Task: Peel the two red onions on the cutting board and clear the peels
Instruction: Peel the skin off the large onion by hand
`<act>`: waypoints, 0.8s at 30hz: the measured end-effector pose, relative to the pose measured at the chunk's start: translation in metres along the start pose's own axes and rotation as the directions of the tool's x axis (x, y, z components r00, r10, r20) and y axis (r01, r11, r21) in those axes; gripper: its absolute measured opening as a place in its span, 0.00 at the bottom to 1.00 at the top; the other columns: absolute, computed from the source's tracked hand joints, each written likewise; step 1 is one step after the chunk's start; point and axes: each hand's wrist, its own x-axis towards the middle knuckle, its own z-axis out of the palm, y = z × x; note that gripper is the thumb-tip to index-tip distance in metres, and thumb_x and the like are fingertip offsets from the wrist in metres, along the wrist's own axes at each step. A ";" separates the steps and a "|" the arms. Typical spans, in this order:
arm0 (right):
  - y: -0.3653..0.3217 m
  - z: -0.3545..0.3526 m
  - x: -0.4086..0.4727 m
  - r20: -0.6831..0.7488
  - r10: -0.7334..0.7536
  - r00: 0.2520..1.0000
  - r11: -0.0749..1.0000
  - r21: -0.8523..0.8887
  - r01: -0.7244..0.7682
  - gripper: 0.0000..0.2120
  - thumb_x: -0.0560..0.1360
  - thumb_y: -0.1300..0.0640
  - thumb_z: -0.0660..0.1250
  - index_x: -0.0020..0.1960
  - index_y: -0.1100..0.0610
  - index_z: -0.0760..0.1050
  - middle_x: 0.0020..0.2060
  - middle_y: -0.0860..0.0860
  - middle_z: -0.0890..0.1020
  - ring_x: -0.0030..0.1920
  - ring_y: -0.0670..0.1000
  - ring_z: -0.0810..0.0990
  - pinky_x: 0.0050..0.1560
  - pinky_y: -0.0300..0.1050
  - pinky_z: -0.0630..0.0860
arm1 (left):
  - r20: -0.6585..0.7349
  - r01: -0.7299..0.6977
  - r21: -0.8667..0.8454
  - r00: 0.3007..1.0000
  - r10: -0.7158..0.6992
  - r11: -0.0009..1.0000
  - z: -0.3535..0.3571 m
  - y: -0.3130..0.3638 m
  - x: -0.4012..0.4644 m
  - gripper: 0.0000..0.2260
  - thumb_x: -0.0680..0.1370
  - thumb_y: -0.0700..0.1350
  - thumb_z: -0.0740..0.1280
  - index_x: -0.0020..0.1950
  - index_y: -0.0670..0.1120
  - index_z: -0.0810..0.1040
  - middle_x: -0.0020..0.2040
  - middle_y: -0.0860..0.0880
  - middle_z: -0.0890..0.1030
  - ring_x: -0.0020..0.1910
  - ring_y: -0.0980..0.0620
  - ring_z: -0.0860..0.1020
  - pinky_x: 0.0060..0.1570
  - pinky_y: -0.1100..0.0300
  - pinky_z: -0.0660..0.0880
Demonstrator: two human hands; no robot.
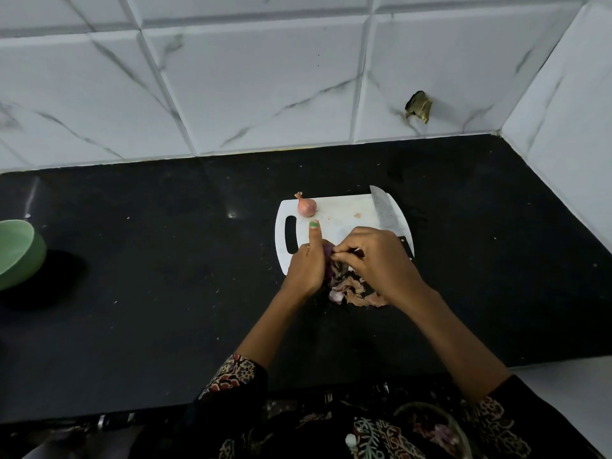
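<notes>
On the black stone surface lies a white plastic cutting board with a handle slot. At its near edge the left hand holds a partly peeled purple-red onion, its grip curled round the bulb with one finger stretched straight over the board. The right hand has its grip narrowed to a pinch on a strip of the onion's skin. A heap of loose brownish onion peels sits just beyond the board's near edge. A second small red onion, unpeeled, rests at the board's far left corner. A steel-bladed knife lies along the board's right side.
</notes>
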 end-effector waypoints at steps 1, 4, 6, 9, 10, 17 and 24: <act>0.000 -0.001 0.000 0.004 -0.009 1.000 1.000 0.002 0.009 0.06 0.70 0.58 0.73 0.45 0.60 0.83 0.38 0.52 0.83 0.38 0.49 0.80 0.41 0.50 0.78 | 0.001 -0.010 0.004 1.000 0.010 1.000 0.000 -0.001 0.001 0.39 0.81 0.61 0.37 0.45 0.33 0.78 0.37 0.39 0.79 0.39 0.47 0.76 0.44 0.54 0.71; -0.001 -0.002 -0.001 0.014 -0.038 0.999 0.999 -0.005 0.038 0.05 0.70 0.59 0.73 0.45 0.59 0.83 0.38 0.51 0.83 0.37 0.48 0.80 0.40 0.49 0.78 | 0.000 -0.033 0.017 0.999 0.033 0.999 -0.001 -0.004 0.002 0.38 0.81 0.60 0.37 0.47 0.35 0.79 0.43 0.38 0.82 0.45 0.46 0.79 0.48 0.58 0.72; 0.000 -0.001 -0.001 0.010 -0.040 0.999 0.999 0.001 0.040 0.04 0.71 0.60 0.72 0.44 0.59 0.83 0.38 0.51 0.82 0.37 0.47 0.80 0.39 0.49 0.78 | 0.008 -0.054 0.023 0.999 0.054 0.998 -0.002 -0.002 0.001 0.38 0.82 0.58 0.37 0.46 0.35 0.79 0.39 0.41 0.80 0.40 0.51 0.77 0.43 0.62 0.70; 0.001 0.000 0.000 -0.021 -0.026 0.999 0.999 0.024 0.027 0.03 0.70 0.62 0.71 0.43 0.59 0.83 0.38 0.49 0.81 0.37 0.46 0.79 0.39 0.48 0.78 | 0.013 -0.072 -0.002 0.997 0.072 0.997 -0.002 -0.001 0.001 0.37 0.82 0.58 0.37 0.44 0.33 0.77 0.33 0.45 0.76 0.33 0.53 0.73 0.39 0.60 0.69; 0.001 0.000 0.000 -0.031 -0.021 0.999 0.999 0.029 0.022 0.02 0.70 0.63 0.71 0.43 0.60 0.82 0.37 0.48 0.81 0.37 0.46 0.78 0.39 0.47 0.79 | 0.009 -0.073 -0.017 0.997 0.073 0.997 -0.002 -0.001 0.001 0.37 0.82 0.58 0.38 0.43 0.34 0.77 0.33 0.45 0.77 0.34 0.52 0.73 0.40 0.59 0.70; 0.004 -0.006 0.001 0.011 0.157 0.988 0.963 0.221 -0.156 0.05 0.70 0.60 0.73 0.46 0.57 0.83 0.39 0.45 0.82 0.42 0.42 0.80 0.44 0.33 0.76 | 0.013 -0.002 -0.137 1.000 0.004 0.991 -0.003 -0.003 0.005 0.38 0.80 0.62 0.36 0.43 0.43 0.81 0.43 0.38 0.83 0.47 0.44 0.81 0.54 0.52 0.75; 0.002 -0.002 0.002 0.003 0.080 0.997 0.990 0.113 -0.080 0.07 0.69 0.61 0.74 0.46 0.61 0.83 0.41 0.53 0.84 0.40 0.46 0.80 0.45 0.43 0.78 | 0.019 -0.010 -0.121 1.000 0.012 0.993 -0.002 -0.003 0.006 0.39 0.80 0.63 0.35 0.41 0.43 0.81 0.42 0.37 0.82 0.47 0.43 0.81 0.54 0.50 0.75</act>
